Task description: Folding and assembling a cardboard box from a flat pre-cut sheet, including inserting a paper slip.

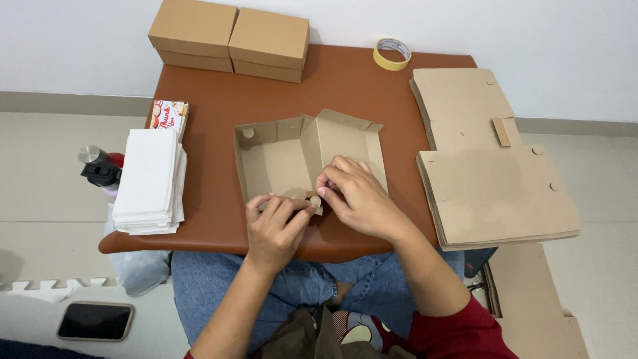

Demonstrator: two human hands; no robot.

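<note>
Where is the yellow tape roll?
In the head view, the tape roll lies at the table's far right edge, between the closed boxes and flat cardboard stack.

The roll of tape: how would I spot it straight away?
Start at the brown table and follow its far edge, by the white wall. Right of the two closed cardboard boxes lies the roll of tape, just left of the flat cardboard stack. It is the only yellowish ring there.
</note>
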